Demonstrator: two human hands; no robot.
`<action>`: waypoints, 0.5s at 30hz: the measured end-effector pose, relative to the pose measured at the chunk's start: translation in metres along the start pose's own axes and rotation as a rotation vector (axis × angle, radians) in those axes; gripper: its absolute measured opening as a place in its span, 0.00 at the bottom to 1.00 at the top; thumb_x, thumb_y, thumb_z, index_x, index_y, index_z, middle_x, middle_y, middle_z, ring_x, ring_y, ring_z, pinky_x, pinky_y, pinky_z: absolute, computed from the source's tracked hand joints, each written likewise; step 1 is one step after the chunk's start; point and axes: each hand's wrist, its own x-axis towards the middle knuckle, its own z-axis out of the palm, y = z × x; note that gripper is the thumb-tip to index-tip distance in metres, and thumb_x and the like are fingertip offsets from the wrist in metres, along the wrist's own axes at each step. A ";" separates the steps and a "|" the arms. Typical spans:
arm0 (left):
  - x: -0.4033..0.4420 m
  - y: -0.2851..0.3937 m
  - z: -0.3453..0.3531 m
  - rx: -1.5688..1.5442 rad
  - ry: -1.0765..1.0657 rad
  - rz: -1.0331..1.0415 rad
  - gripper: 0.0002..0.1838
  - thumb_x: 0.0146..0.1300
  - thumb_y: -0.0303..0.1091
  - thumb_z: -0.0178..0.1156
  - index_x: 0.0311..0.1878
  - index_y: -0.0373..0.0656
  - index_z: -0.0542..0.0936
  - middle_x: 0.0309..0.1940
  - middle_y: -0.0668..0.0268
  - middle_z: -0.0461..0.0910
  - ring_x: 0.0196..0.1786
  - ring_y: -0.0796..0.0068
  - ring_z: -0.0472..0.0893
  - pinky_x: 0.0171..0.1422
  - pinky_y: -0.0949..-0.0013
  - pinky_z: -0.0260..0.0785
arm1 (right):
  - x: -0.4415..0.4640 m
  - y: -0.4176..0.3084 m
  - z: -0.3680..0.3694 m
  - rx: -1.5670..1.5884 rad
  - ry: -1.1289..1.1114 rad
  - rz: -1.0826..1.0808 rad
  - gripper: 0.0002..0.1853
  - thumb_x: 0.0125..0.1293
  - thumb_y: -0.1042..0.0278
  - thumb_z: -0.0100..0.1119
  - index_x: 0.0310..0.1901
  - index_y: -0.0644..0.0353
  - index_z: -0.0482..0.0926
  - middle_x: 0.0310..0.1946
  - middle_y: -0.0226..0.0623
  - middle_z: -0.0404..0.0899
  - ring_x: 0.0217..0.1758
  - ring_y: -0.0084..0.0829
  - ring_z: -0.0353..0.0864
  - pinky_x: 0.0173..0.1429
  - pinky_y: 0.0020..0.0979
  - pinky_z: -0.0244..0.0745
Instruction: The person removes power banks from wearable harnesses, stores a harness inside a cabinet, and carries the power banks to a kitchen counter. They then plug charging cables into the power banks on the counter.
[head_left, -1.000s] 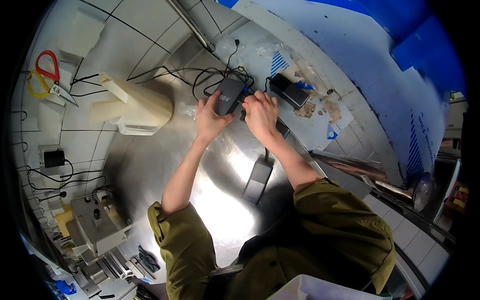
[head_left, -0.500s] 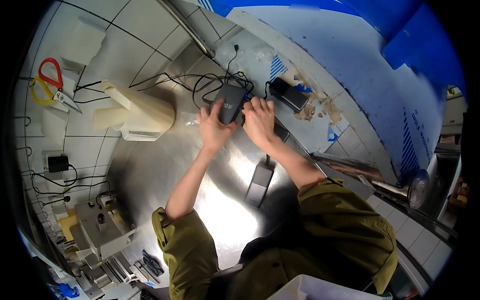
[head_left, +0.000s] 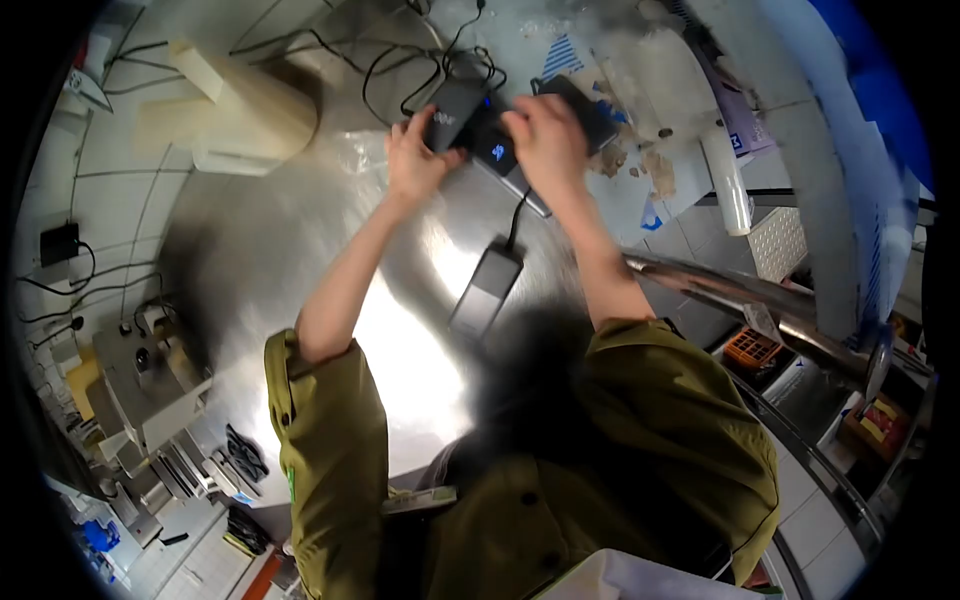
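Observation:
My left hand (head_left: 418, 160) grips the lower edge of a dark grey box (head_left: 455, 117) with white lettering and a small blue light. Beside it lies a dark power bank (head_left: 494, 150) with a lit blue display. My right hand (head_left: 550, 145) is over its right side, blurred, with the fingers bent; whether it holds anything is unclear. Behind that hand is another black device (head_left: 590, 115). A cable runs from near the lit power bank down to a grey and black one (head_left: 487, 288) on the steel table (head_left: 400, 270).
Black cables (head_left: 400, 62) lie tangled behind the box. A cream plastic jug (head_left: 245, 110) stands at the left. On the right are a metal rail (head_left: 720, 285), a clear roll (head_left: 728, 180) and an orange basket (head_left: 751, 347). Equipment (head_left: 150, 385) sits lower left.
The view has shifted, so the table items sit higher in the frame. My right hand has moved off the box's side, and a lit blue display now shows between my hands.

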 end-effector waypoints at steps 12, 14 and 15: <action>0.006 -0.044 0.005 0.096 0.010 -0.045 0.45 0.39 0.45 0.71 0.63 0.50 0.63 0.53 0.51 0.66 0.55 0.50 0.65 0.60 0.57 0.60 | -0.100 0.031 -0.039 -0.118 -0.145 0.014 0.28 0.51 0.65 0.63 0.54 0.63 0.68 0.47 0.45 0.71 0.49 0.46 0.71 0.51 0.36 0.67; 0.006 -0.044 0.004 0.145 -0.008 -0.055 0.45 0.40 0.48 0.70 0.63 0.50 0.62 0.53 0.50 0.66 0.55 0.49 0.65 0.60 0.57 0.60 | -0.095 0.025 -0.032 -0.202 -0.185 -0.029 0.33 0.49 0.61 0.65 0.57 0.62 0.65 0.49 0.45 0.70 0.51 0.48 0.70 0.54 0.37 0.66; 0.006 -0.044 0.005 0.169 0.000 -0.055 0.45 0.40 0.48 0.70 0.64 0.50 0.62 0.53 0.50 0.65 0.55 0.49 0.65 0.60 0.57 0.60 | -0.092 0.024 -0.028 -0.222 -0.212 -0.010 0.34 0.48 0.60 0.65 0.57 0.62 0.64 0.48 0.45 0.71 0.51 0.47 0.70 0.54 0.38 0.66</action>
